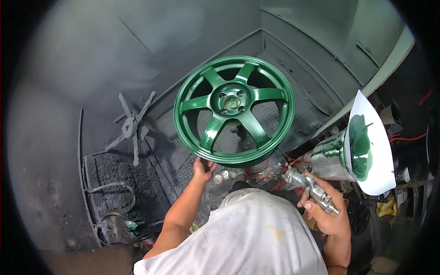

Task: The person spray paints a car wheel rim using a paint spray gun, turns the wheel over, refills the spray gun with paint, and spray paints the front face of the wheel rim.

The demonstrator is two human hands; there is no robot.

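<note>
A glossy green alloy wheel [270, 94] with several spokes is in front of me, its face toward me. My left hand [204, 168] is at its lower left edge, fingers curled up under the rim and partly hidden by it. My right hand [327, 206] is wrapped round a metal spray gun [314, 190], held to the right of and below the wheel. Beyond this hand, a metal can [329, 158] streaked with green tilts beside a white sheet [378, 156] bearing a large green paint patch. What holds the wheel up is mostly hidden.
Grey dust-coated walls [206, 27] enclose the far side. On the left are a cross-shaped stand [130, 128] and a rough dark grey pad [112, 188] with a hose. Red cords [261, 175] and small round metal pieces [221, 176] lie below the wheel. Clutter fills the right side.
</note>
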